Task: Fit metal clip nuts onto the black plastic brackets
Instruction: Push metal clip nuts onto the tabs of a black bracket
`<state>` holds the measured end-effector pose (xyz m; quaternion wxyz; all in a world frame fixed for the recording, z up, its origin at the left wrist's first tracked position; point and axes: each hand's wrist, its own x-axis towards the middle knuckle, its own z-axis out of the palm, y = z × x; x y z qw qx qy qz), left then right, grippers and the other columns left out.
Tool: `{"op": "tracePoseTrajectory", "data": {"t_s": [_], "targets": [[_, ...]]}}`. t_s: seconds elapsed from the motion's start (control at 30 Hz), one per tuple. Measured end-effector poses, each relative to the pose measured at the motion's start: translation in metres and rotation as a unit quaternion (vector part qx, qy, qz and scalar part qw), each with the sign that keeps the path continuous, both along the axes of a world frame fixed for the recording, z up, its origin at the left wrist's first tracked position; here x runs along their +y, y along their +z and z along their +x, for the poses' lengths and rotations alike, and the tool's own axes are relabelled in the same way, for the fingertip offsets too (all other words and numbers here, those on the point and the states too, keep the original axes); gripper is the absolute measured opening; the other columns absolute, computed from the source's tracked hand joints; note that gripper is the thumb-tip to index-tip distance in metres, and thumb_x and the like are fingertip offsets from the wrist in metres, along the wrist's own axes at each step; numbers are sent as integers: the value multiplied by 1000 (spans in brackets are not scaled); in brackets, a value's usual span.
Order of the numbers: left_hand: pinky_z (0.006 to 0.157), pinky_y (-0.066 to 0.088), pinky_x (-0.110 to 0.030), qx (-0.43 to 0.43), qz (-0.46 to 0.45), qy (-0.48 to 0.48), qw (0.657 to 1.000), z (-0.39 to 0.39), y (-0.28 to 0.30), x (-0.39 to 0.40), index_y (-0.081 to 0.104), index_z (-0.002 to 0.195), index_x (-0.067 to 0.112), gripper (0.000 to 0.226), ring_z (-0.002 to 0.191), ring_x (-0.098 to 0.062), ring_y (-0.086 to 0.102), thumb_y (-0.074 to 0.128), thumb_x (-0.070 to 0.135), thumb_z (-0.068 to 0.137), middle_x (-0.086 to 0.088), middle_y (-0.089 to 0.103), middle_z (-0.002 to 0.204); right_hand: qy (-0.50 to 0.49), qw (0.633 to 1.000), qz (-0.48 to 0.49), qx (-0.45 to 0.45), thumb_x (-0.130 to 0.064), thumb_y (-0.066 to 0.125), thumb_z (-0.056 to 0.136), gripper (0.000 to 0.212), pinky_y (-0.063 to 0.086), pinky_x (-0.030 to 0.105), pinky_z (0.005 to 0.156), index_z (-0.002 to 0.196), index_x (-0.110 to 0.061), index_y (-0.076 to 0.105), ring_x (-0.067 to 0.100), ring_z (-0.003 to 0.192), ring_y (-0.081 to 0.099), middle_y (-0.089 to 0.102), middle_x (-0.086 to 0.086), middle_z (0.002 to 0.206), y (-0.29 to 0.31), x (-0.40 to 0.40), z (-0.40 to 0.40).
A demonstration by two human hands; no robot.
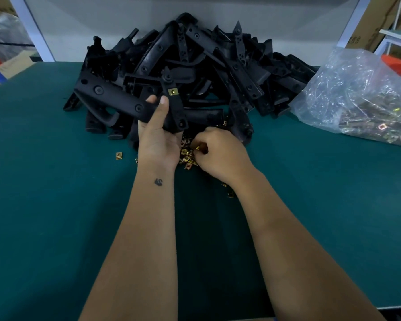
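Observation:
My left hand point(156, 137) grips a black plastic bracket point(116, 97) with its thumb over the front, lifted just in front of the pile. One brass-coloured clip nut point(172, 91) sits on the bracket's upright arm. My right hand point(220, 154) is curled over a small heap of loose clip nuts point(187, 156) on the green table, its fingertips pinching one nut point(198, 148). The heap lies between my two hands, partly hidden by them.
A large pile of black brackets point(218, 66) fills the back middle of the green table point(56, 205). A clear plastic bag of clip nuts point(357, 100) lies at the right. A stray nut point(118, 155) lies left of my left wrist. Cardboard boxes stand beyond the table.

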<state>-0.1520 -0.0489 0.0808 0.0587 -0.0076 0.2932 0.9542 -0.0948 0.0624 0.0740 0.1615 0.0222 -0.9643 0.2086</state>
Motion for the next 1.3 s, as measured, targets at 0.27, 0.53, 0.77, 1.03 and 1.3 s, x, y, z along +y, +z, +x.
{"op": "tracePoseTrajectory", "data": {"t_s": [0.27,0.53,0.77,1.03,1.3], "targets": [[71,60,-35,-9,3,-19,1000,0,-1,4,62,106,19,18,91,-17,72,66,7,93,-1,76,94,-26,996,78,20,-26,60,87,16,38,30,62,87,-13,69,21,94,56,61,1,93,0,-3,0],[80,61,-40,-10,3,-30,999,0,-2,6,60,103,19,17,95,-19,71,65,6,93,-4,73,102,-21,998,12,-59,-24,58,81,16,40,30,69,91,-22,70,15,94,51,51,-8,91,6,12,3],[77,61,-40,-8,4,-40,999,0,-2,8,60,100,18,15,96,-21,71,64,5,94,-4,72,101,8,997,-25,-73,-21,66,79,14,47,34,78,90,-25,72,15,94,51,45,-11,86,5,15,1],[76,61,-40,-6,-4,-48,999,0,-3,8,61,101,17,14,101,-22,69,64,6,94,-5,72,103,40,995,-25,-87,-22,71,74,17,37,27,71,90,-20,71,14,91,50,45,-11,86,6,15,1],[73,61,-39,-11,-2,-46,999,0,-3,8,62,99,18,13,100,-22,70,64,6,94,-6,73,103,53,993,-62,-90,-16,72,72,15,38,23,65,82,-23,63,10,85,50,48,-11,87,6,14,0]]}}
